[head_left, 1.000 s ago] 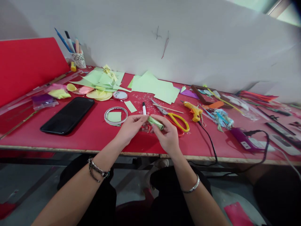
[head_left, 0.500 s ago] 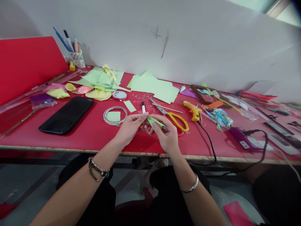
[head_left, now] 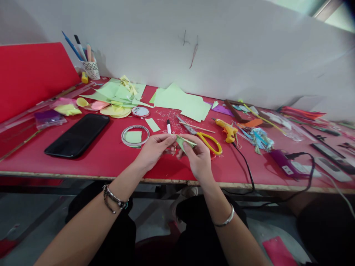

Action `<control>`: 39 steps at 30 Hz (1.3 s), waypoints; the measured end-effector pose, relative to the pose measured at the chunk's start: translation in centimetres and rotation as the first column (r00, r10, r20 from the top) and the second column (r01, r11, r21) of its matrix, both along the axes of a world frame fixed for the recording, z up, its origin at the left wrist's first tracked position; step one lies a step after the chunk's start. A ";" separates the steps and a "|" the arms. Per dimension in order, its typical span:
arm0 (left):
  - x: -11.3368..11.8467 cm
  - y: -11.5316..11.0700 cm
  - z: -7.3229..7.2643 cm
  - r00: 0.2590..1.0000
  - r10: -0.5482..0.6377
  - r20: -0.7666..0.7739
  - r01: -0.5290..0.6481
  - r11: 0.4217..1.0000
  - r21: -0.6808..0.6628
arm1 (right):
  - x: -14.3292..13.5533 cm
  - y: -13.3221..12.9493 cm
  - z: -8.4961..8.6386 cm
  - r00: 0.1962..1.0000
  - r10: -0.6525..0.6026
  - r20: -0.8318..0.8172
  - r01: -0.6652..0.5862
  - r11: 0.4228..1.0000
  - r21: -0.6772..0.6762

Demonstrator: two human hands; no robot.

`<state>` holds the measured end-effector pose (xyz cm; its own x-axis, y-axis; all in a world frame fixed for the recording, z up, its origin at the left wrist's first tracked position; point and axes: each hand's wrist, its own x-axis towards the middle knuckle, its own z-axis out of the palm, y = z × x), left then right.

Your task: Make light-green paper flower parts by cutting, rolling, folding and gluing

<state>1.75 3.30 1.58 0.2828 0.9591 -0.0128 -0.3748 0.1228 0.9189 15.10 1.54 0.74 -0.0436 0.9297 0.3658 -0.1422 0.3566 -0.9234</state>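
A small folded piece of light green paper (head_left: 183, 142) is held between my two hands, just above the table's front part. My left hand (head_left: 155, 149) pinches its left end between thumb and fingers. Around its right end my right hand (head_left: 198, 155) is closed, thumb on the near face. Behind the hands lie a white marker with a black cap (head_left: 169, 127) and scissors with yellow handles (head_left: 206, 139), partly covered by my right hand. A roll of tape (head_left: 123, 136) rests left of my left hand, with green paper inside its ring.
A black phone (head_left: 78, 135) lies at the left. Green paper sheets (head_left: 191, 103) are spread at the back. On the right are a yellow glue gun (head_left: 227, 130) with a black cord and a purple box (head_left: 288, 164). A pen cup (head_left: 91, 69) stands back left.
The green paper has turned slightly in my fingers, and its fold looks more opened out toward me. My hands stay in nearly the same place.
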 end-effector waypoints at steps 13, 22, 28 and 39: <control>-0.3 0.3 0.3 0.998 0.014 0.061 -0.009 0.997 -0.082 | 0.2 0.1 -0.5 0.995 0.066 -0.068 -0.069 0.997 -0.038; -1.5 0.7 0.4 0.995 -0.042 -0.087 0.038 0.998 -0.044 | 0.5 0.0 -0.3 0.997 0.075 -0.010 -0.075 0.997 0.005; -1.9 0.7 0.7 0.981 -0.026 -0.194 0.034 0.999 0.038 | 0.8 0.1 -0.1 0.991 0.134 0.025 -0.134 0.991 0.022; -1.8 0.6 1.1 0.982 -0.039 -0.183 0.048 0.998 0.044 | 1.1 -0.1 0.2 0.980 0.187 0.072 -0.190 0.981 0.033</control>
<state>-0.01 3.87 2.66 0.3214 0.9467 -0.0217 -0.1958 0.0889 0.9766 16.20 1.45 0.91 -0.2425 0.8872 0.3925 -0.1477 0.3661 -0.9188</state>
